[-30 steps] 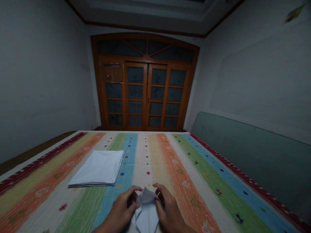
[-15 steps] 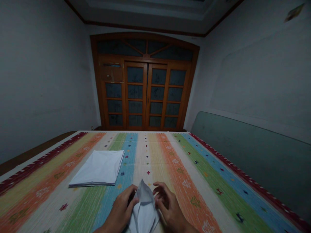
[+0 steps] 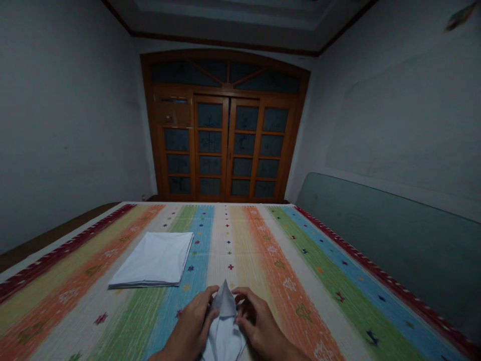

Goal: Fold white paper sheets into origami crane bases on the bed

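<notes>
Low in the middle of the view, a folded white paper piece (image 3: 224,326) stands with its narrow point upward. My left hand (image 3: 191,321) grips its left side. My right hand (image 3: 259,321) curls around its right side, with the fingertips against the fold. The lower end of the paper runs out of the picture. To the left and farther off, a flat stack of white paper (image 3: 153,259) lies on the striped bedspread (image 3: 229,240), out of reach of the fingers of both hands.
The bedspread has stripes of green, blue, orange and cream with a dark red border. A grey-green panel (image 3: 387,250) runs along its right side, and a dark wooden edge (image 3: 56,235) along its left. A wooden glazed double door (image 3: 225,145) stands beyond the far end.
My right hand has closed in from a spread pose onto the paper. The paper now stands narrower and more upright, its point higher between my hands.
</notes>
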Available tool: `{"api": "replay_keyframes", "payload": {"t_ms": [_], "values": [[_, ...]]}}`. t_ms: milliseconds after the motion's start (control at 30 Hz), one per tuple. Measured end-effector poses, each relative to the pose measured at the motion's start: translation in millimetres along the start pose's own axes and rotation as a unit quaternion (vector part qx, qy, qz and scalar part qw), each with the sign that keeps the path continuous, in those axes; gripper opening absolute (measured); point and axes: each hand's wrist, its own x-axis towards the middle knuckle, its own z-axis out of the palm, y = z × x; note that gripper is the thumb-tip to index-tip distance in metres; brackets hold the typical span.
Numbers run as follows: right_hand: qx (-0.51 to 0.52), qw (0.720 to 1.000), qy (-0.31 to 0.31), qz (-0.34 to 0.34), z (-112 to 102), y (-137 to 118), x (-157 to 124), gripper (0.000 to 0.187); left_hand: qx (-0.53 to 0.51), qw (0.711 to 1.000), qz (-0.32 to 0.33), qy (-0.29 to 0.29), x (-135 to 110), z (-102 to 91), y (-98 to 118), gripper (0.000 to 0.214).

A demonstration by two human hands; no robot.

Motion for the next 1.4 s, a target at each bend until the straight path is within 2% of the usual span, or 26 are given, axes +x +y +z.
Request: {"api": "replay_keyframes", "payload": {"t_ms": [200, 433, 633, 733, 900, 1000, 1167, 1400], "values": [[-0.089, 0.996, -0.011, -0.016, -2.5, -6.2, -2.6, 0.035, -0.025, 0.999, -0.035, -0.017, -0.7, -2.6, 6.8, 0.042], [-0.129, 0.990, 0.027, -0.041, -1.8, 4.6, -6.2, 0.036, -0.066, 0.996, -0.058, -0.028, -0.9, -7.0, 7.1, 0.052], [-0.116, 0.992, -0.016, -0.050, -5.0, -1.9, -6.1, 0.045, -0.053, 0.995, -0.083, -0.035, -0.4, -4.6, 1.7, 0.041], [-0.125, 0.991, -0.017, -0.047, -4.0, -7.5, -5.9, 0.045, -0.056, 0.995, -0.077, -0.036, -0.1, -7.2, 5.2, 0.037], [-0.195, 0.980, 0.044, -0.013, -0.9, -10.3, -4.1, 0.019, -0.049, 0.998, -0.027, -0.037, -1.6, -7.2, 9.2, 0.030], [-0.229, 0.970, 0.072, -0.022, 0.1, -9.3, -3.7, 0.025, -0.031, 0.999, -0.012, -0.017, -4.6, -2.0, 2.1, 0.027], [-0.266, 0.958, 0.091, -0.057, 1.5, -8.6, -3.2, 0.036, 0.006, 1.000, -0.027, -0.005, -8.8, 4.4, -8.9, 0.034], [-0.323, 0.932, 0.107, -0.121, 1.2, -3.7, -3.9, 0.040, -0.018, 0.999, -0.007, -0.027, -6.2, -0.4, 2.9, 0.023]]}}
